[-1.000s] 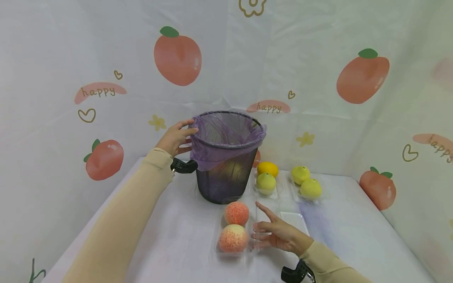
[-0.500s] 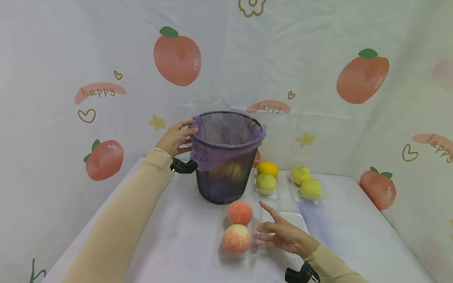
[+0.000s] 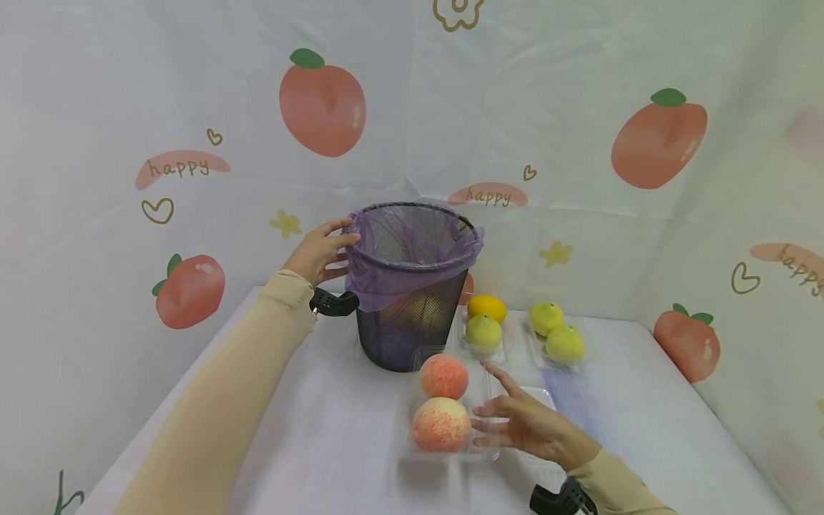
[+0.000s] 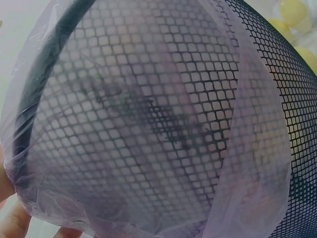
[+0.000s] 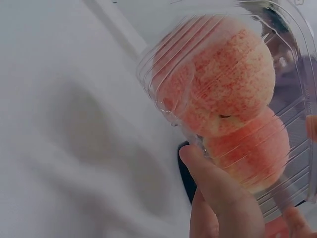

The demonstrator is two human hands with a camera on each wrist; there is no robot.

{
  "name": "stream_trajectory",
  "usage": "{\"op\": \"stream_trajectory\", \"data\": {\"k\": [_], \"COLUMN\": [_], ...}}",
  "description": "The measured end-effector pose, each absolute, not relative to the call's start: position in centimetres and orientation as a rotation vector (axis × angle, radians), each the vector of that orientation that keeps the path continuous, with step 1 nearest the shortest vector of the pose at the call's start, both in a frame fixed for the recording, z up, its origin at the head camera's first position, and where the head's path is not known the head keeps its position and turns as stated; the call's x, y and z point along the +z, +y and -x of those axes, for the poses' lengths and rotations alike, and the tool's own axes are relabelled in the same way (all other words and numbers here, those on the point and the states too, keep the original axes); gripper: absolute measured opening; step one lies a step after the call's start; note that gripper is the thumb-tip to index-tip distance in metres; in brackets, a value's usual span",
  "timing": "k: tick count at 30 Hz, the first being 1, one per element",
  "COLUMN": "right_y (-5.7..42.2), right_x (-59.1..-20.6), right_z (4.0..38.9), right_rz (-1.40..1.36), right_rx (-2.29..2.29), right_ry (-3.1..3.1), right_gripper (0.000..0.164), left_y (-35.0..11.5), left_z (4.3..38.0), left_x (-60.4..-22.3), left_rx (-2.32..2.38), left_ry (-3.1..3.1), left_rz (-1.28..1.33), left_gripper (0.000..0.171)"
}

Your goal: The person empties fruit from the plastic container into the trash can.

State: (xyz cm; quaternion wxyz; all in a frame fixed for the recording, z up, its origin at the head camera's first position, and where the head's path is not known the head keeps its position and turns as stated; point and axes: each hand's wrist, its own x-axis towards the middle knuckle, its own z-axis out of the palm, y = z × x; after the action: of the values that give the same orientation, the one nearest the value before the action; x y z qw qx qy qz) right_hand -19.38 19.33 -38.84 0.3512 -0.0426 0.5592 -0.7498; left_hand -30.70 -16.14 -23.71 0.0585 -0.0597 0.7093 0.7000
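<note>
My right hand (image 3: pixel 537 433) grips the right edge of a clear plastic container (image 3: pixel 479 390) holding two peaches (image 3: pixel 441 425). A shadow falls on the table below the raised container. Seen from the right wrist, the thumb (image 5: pixel 218 183) lies along the container's side, and both peaches (image 5: pixel 223 74) show through the ribbed plastic. At the bin's left rim, my left hand (image 3: pixel 315 252) holds the black mesh wastebasket (image 3: pixel 405 343) by its purple liner-covered edge. Some of its fingertips (image 4: pixel 15 220) appear at the lower left of the left wrist view. Yellowish shapes show through the mesh.
Behind the container, right of the bin, an orange fruit (image 3: pixel 486 307) and a yellow-green fruit (image 3: pixel 483 333) sit in clear plastic. Two more yellow-green fruits (image 3: pixel 566 345) lie farther right in another pack. A clear tray (image 3: pixel 541 395) lies beyond my right hand. A printed cloth (image 3: pixel 412 107) hangs behind.
My right hand has moved to the right and raised the peach container from the table, with its near end now above its shadow. My left hand and the wastebasket stay put.
</note>
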Motion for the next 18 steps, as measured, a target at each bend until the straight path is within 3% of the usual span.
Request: {"op": "stream_trajectory", "data": {"k": [18], "right_y": [21.4], "right_x": [-36.8], "right_z": [19.7], "right_rz": [0.204], "right_rx": [-1.973], "right_ry": [1.431], "right_gripper": [0.084], "left_y": [-16.2], "left_z": [30.8], "left_x": [-23.7], "left_rx": [2.117], "left_ry": [2.136], "left_rz": [0.174], "left_gripper": [0.059]}}
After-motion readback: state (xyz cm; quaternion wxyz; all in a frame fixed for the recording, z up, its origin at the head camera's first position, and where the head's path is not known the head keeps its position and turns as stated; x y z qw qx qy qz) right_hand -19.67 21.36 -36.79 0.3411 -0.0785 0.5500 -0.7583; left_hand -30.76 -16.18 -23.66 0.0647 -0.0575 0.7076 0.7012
